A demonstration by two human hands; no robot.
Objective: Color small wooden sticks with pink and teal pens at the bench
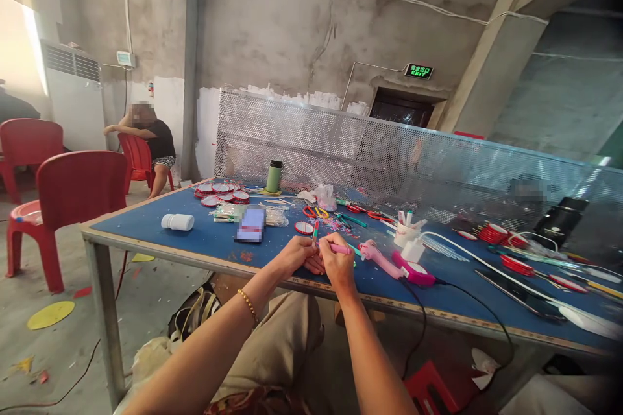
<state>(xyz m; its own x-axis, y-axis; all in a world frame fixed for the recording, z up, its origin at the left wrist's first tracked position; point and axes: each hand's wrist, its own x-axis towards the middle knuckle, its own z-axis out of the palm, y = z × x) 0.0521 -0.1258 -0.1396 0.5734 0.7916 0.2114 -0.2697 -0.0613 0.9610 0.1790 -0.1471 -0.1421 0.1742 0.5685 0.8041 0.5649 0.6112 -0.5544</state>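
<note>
Both my hands meet over the near edge of the blue table point(204, 243). My left hand point(298, 254) is closed in a pinch on a thin red and green stick point(315, 231) that points up. My right hand point(337, 262) is closed round a pink pen-like stick point(340, 249) lying across its fingers. A pink glue gun point(389, 262) lies just right of my hands, with a black cable running off the table edge.
On the table stand a green flask point(273, 176), a white bottle point(178, 222), red-rimmed discs point(221, 192), scissors point(315, 211) and a white cup of sticks point(405, 231). A perforated metal screen point(389, 162) backs it. Red chairs point(73, 198) and a seated person point(153, 142) are at left.
</note>
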